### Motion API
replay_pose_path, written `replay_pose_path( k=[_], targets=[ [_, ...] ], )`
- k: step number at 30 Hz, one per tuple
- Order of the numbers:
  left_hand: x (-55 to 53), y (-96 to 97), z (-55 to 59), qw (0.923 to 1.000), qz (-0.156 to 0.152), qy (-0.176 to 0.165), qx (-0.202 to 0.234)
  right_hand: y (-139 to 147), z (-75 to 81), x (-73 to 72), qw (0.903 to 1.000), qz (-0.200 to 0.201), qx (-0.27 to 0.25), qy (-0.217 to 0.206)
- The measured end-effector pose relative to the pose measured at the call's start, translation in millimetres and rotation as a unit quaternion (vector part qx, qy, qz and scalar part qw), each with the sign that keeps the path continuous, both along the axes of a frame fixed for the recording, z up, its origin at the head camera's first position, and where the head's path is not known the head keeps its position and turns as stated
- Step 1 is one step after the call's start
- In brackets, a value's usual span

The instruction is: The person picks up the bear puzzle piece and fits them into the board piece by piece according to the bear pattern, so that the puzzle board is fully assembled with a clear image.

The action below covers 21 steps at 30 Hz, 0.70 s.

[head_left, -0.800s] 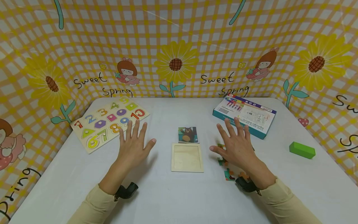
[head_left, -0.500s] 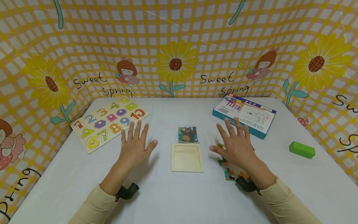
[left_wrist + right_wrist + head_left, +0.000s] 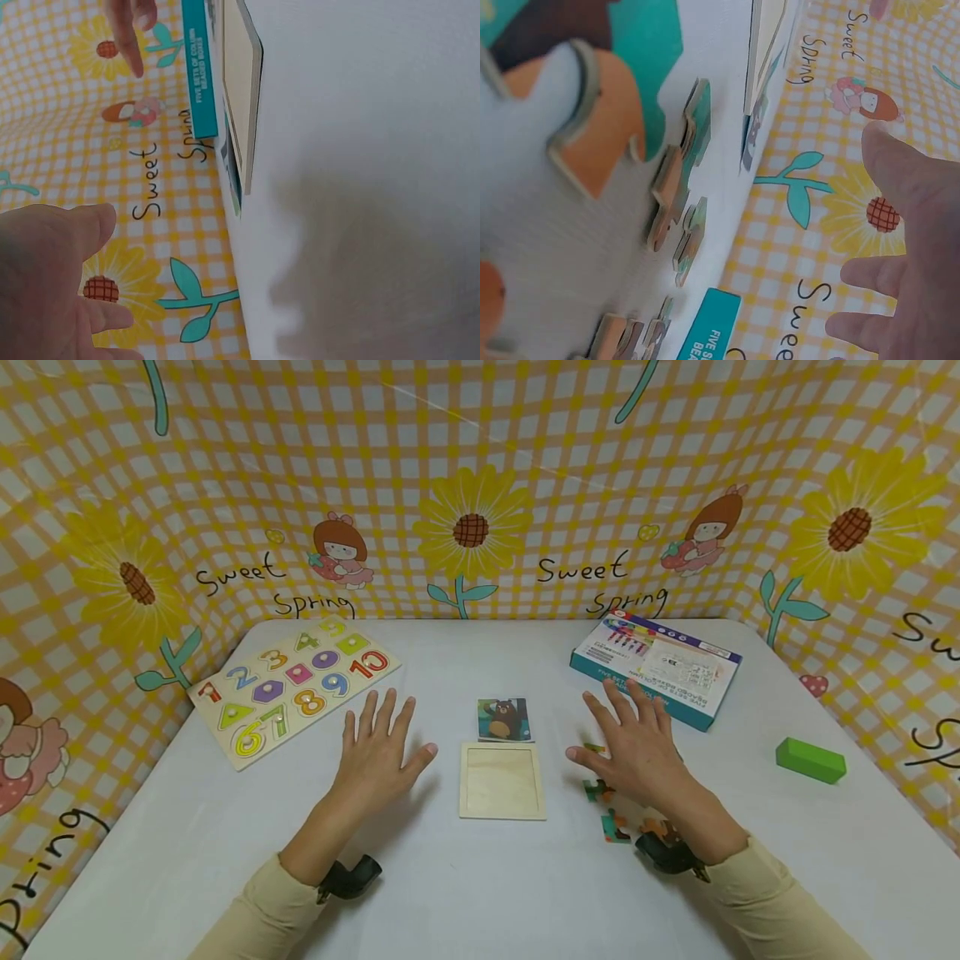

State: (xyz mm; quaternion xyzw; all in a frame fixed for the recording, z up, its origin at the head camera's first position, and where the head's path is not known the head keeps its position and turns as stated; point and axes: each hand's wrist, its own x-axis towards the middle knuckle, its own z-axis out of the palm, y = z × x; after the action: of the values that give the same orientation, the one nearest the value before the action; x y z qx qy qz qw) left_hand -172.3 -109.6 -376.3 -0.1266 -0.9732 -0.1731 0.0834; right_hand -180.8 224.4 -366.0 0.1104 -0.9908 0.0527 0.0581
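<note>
My left hand [image 3: 377, 762] hovers over the white table with fingers spread, left of a square wooden tray [image 3: 502, 782]. It holds nothing, and its shadow falls on the table in the left wrist view. Just behind the tray lies a bear picture card [image 3: 504, 720]. My right hand [image 3: 637, 748], fingers also spread and holding nothing, is above several loose jigsaw puzzle pieces [image 3: 615, 827]. It hides part of them in the head view. The right wrist view shows more puzzle pieces [image 3: 615, 112] close up, printed in teal, orange and brown.
A wooden number-and-shape board [image 3: 300, 689] lies at the back left. At the back right is a teal and white box [image 3: 656, 668]. A green block [image 3: 810, 761] sits at the far right. Patterned cloth [image 3: 472, 460] walls in the table's back and sides.
My left hand has drifted right, toward the wooden tray. My right hand has shifted very slightly right. The objects on the table stay where they were.
</note>
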Motion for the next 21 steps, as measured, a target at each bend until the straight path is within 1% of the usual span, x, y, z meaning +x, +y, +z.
replay_pose_path(
  k=[5, 9, 14, 17, 21],
  targets=[
    [0.2, 2.9, -0.3, 0.9999, -0.01, -0.01, 0.004, 2, -0.5, -1.3, 0.9997, 0.006, -0.025, -0.003],
    [-0.8, 5.1, -2.6, 0.9994, -0.019, -0.029, 0.006, 4, -1.1, -1.8, 0.999, 0.013, -0.043, 0.003],
    [-1.7, 9.3, -5.9, 0.999, -0.026, -0.032, 0.014, 6, -1.4, -1.4, 0.9979, 0.016, -0.062, -0.004],
    [-1.6, 12.1, -7.6, 0.9987, -0.029, -0.036, 0.022, 8, -2.2, -1.8, 0.9974, 0.014, -0.069, -0.011],
    [-1.5, 15.7, -9.9, 0.9974, -0.039, -0.045, 0.04, 10, -4.5, -2.7, 0.9972, 0.019, -0.072, -0.007]
  ],
)
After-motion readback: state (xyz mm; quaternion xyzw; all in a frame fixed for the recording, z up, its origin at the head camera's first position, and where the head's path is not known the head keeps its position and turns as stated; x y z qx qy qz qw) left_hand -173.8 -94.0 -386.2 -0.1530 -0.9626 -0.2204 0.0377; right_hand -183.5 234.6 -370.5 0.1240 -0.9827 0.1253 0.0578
